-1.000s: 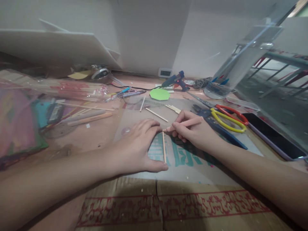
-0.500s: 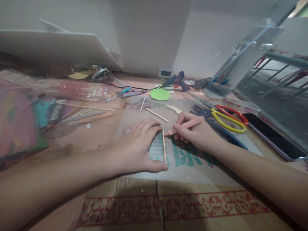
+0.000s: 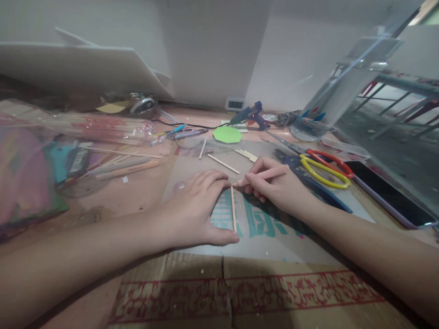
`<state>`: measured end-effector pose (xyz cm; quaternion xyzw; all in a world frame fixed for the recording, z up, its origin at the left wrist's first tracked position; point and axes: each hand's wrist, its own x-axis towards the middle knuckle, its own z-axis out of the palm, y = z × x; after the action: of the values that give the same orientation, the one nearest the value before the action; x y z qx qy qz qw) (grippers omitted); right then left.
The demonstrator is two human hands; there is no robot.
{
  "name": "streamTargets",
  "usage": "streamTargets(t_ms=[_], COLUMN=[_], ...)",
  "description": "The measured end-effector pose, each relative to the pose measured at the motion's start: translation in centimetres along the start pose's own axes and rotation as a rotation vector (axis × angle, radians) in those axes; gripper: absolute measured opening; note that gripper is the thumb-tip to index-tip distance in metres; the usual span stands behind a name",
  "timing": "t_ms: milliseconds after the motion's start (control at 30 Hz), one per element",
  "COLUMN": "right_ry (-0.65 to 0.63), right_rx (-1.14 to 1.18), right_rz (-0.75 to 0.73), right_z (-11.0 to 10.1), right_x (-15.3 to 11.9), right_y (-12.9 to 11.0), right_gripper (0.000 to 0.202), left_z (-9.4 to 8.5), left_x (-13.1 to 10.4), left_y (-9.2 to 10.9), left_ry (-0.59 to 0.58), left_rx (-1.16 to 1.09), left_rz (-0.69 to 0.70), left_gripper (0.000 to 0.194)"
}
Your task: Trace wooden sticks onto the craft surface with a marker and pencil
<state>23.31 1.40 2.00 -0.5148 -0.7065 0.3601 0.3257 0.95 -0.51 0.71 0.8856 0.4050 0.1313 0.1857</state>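
My left hand (image 3: pixel 202 208) lies on the grey sheet (image 3: pixel 199 249), its thumb at the near end and its index fingertip at the far end of a short thin wooden stick (image 3: pixel 233 210), which it grips between them. Wrapped round a pink pen (image 3: pixel 274 172), my right hand (image 3: pixel 269 183) is closed. The pen's tip meets the stick's far end or is right beside it. Beyond the hands lie a loose wooden stick (image 3: pixel 223 163), another short stick (image 3: pixel 203 147) and a small group of cut sticks (image 3: pixel 247 155). Teal printing shows under the hands.
Right of my right hand lie scissors (image 3: pixel 325 171) with red and yellow handles, blue-handled pliers (image 3: pixel 318 194) and a phone (image 3: pixel 387 194). Farther back are a green paper octagon (image 3: pixel 227 134), a glue gun (image 3: pixel 248 114) and a clear cylinder (image 3: pixel 329 100). Bagged sticks (image 3: pixel 99 128) lie left.
My right hand has shifted slightly away from me, bringing the pen's tip from beside the stick up to its far end. My left hand and the stick have stayed nearly still.
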Motion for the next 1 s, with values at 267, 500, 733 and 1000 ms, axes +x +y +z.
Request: streamTargets(t_ms=[267, 500, 733, 1000], right_ry=[-0.009, -0.007, -0.047, -0.043], right_rx=[-0.086, -0.040, -0.010, 0.029], right_rz=[-0.019, -0.041, -0.029, 0.006], right_z=[-0.07, 0.01, -0.10, 0.06], right_x=[0.00, 0.05, -0.16, -0.04], right_y=[-0.54, -0.29, -0.31, -0.09], right_gripper=[0.025, 0.022, 0.019, 0.019], left_z=[0.08, 0.36, 0.25, 0.28], left_x=[-0.16, -0.34, -0.26, -0.17], left_y=[-0.07, -0.28, 0.00, -0.07], left_ry=[-0.002, 0.018, 0.017, -0.003], left_rx=[0.017, 0.004, -0.014, 0.005], left_rz=[-0.007, 0.030, 0.071, 0.057], left_gripper=[0.088, 0.110, 0.105, 0.106])
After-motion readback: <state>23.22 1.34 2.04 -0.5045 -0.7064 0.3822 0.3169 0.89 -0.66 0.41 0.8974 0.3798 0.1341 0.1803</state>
